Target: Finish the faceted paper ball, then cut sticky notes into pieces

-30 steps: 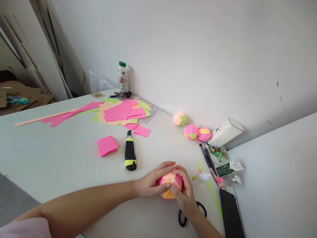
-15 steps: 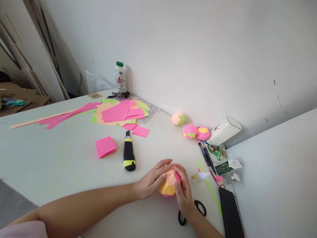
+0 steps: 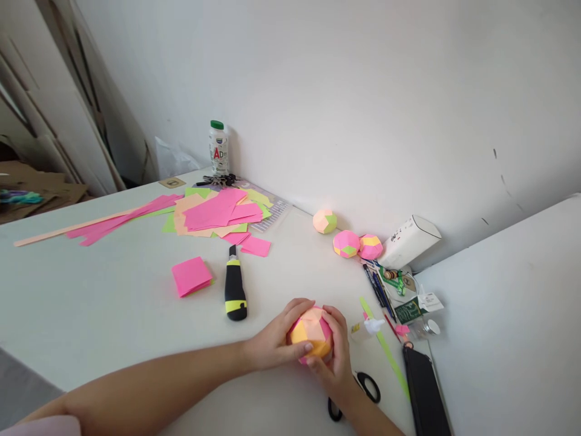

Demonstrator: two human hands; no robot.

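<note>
Between my hands is a folded paper ball (image 3: 313, 327) with orange, peach and pink faces. My left hand (image 3: 278, 339) wraps its left side, the thumb lying across the front. On the right side my right hand (image 3: 336, 348) curls round it, thumb low on the ball and fingers over the top. Black-handled scissors (image 3: 368, 387) lie partly hidden under my right wrist. Left of the hands rests a black and yellow utility knife (image 3: 236, 289), its blade pointing away. A small stack of pink paper squares (image 3: 192, 277) sits farther left.
Loose pink, peach and green sheets (image 3: 215, 209) and long paper strips (image 3: 118, 219) cover the back left, near a white bottle (image 3: 219, 148). Several finished paper balls (image 3: 346, 243) line the wall beside a white box (image 3: 411, 241). Pens (image 3: 379, 286) and a black case (image 3: 425, 387) lie right.
Both thumbs have moved lower on the ball, and more of its front now shows. The ball appears slightly turned in my hands. The whole view has shifted a little.
</note>
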